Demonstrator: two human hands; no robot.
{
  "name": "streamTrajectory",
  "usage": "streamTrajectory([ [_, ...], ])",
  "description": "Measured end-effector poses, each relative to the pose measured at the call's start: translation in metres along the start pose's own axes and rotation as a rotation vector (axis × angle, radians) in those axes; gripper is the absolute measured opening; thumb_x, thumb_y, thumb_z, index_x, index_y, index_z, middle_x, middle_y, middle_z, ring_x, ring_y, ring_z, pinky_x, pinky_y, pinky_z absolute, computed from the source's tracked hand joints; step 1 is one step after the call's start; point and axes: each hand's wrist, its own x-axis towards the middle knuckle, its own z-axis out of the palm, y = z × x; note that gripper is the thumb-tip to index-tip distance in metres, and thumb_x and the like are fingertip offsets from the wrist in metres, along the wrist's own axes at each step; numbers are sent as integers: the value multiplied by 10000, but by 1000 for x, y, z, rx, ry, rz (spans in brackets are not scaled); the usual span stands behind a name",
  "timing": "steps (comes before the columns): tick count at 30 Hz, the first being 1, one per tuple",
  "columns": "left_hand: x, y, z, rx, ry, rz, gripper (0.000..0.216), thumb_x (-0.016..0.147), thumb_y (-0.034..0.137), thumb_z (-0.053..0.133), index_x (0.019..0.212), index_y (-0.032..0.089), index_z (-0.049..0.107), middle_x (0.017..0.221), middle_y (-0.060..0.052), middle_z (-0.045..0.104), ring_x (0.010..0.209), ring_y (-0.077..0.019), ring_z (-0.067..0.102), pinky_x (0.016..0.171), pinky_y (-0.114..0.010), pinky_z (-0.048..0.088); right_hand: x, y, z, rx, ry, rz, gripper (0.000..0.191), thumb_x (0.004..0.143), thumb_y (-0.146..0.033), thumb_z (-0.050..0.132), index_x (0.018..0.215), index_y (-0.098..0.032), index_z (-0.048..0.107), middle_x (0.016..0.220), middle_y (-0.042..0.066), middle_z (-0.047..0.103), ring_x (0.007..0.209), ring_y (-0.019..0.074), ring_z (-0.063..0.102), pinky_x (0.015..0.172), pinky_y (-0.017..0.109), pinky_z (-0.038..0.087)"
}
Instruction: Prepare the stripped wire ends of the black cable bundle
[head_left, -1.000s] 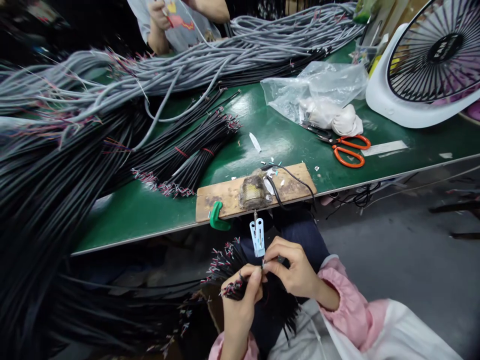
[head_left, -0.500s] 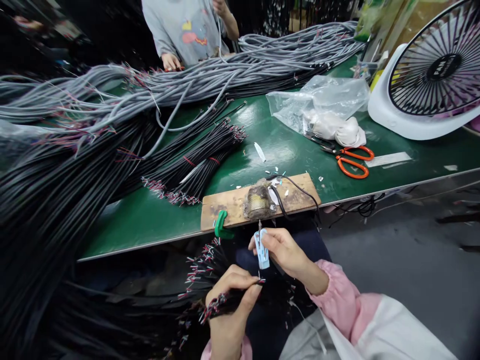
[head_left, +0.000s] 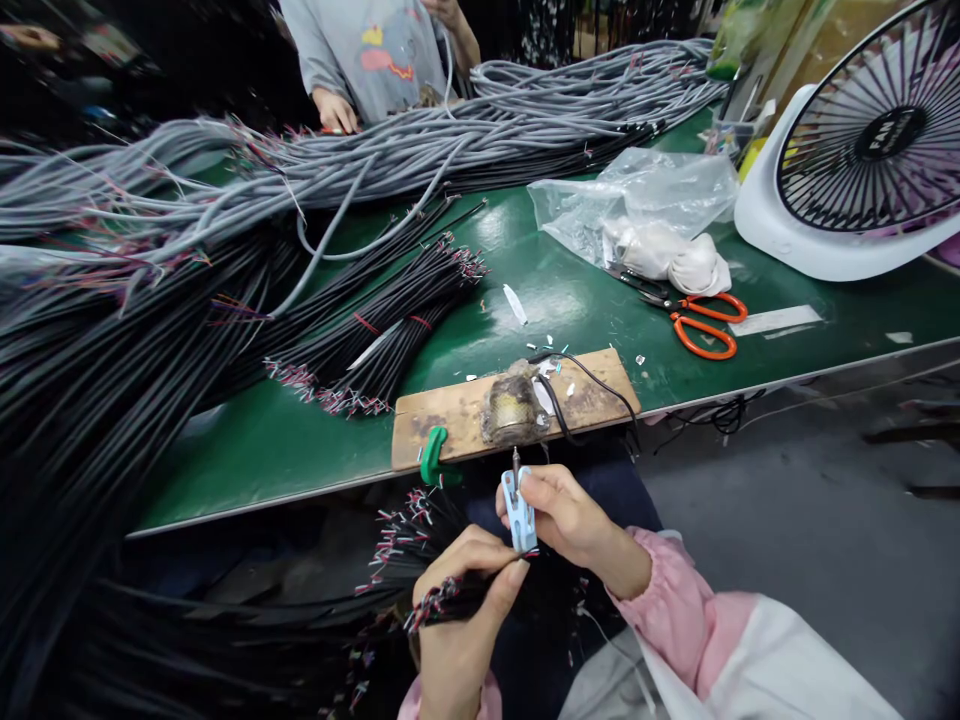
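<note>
My left hand (head_left: 465, 620) is closed around a bunch of thin black cables (head_left: 435, 603) with red and white stripped ends. One cable end (head_left: 531, 553) pokes out between its thumb and forefinger. My right hand (head_left: 566, 515) pinches a light blue plastic clip (head_left: 519, 510) that resembles a clothes peg. A thin metal tip (head_left: 516, 458) sticks up past the clip's top; whether it belongs to the clip cannot be made out. The clip's lower end meets or nearly meets the cable end at my left fingertips. More loose cable ends (head_left: 397, 545) fan out behind my left hand.
On the table edge lies a wooden board (head_left: 420, 425) with a dirty round metal block (head_left: 514, 410), a black cord and a green clamp (head_left: 433, 455). Orange-handled scissors (head_left: 705, 325), a fan (head_left: 795, 200), tied black cables (head_left: 382, 335) and grey cables (head_left: 375, 165) surround it. A co-worker (head_left: 375, 60) stands opposite.
The blue clip and my left fingertips have come together, closing the small gap above the cable end. The view has shifted slightly. Both hands keep their hold.
</note>
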Motion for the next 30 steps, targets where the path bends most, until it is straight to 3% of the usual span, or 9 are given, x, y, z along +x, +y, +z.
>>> streamTrajectory([
  [8,-1,2,1,-6,16,-15,185,797,253,792,626,207,735,602,3,622,567,-157,560,557,-258,437,-4,19,-13,26,40,55,735,833,-820,537,743,-117,731,667,81,674,658,165,615,570,253,445],
  [13,-4,-1,-5,18,-50,29,152,827,207,769,677,221,745,625,14,625,571,-144,569,558,-243,438,-17,22,-27,-15,131,3,606,822,-725,662,725,-130,717,644,39,645,610,132,554,585,253,417],
  [17,-13,-3,-8,22,-97,-37,212,836,251,764,631,209,727,586,7,604,562,-145,555,556,-248,423,-37,16,-36,-274,161,-52,447,835,-581,748,795,-136,731,659,6,627,588,113,522,578,244,401],
  [21,-27,-16,-4,9,-212,-235,426,908,373,676,530,179,704,497,-17,593,442,-122,488,480,-249,395,-54,5,-30,-587,140,-218,319,895,-457,727,790,-156,736,702,28,651,634,144,548,601,275,427],
  [23,-34,-26,0,-4,-212,-331,383,854,418,733,563,169,716,505,-21,615,416,-119,479,441,-241,394,-59,1,-20,-731,52,-346,248,899,-394,737,815,-162,760,729,50,690,682,168,578,643,301,448],
  [25,-39,-32,3,-12,-80,-307,338,793,457,778,633,163,734,561,-27,642,462,-137,517,440,-238,410,-61,-2,-10,-815,-41,-450,194,888,-355,755,861,-163,770,764,66,726,725,187,605,697,327,472],
  [30,-38,-26,8,0,-150,-260,327,855,367,708,614,152,655,528,22,535,481,-106,453,467,-209,387,-61,-3,-2,-882,14,-547,177,923,-251,667,779,-169,728,709,58,707,686,185,594,662,329,483],
])
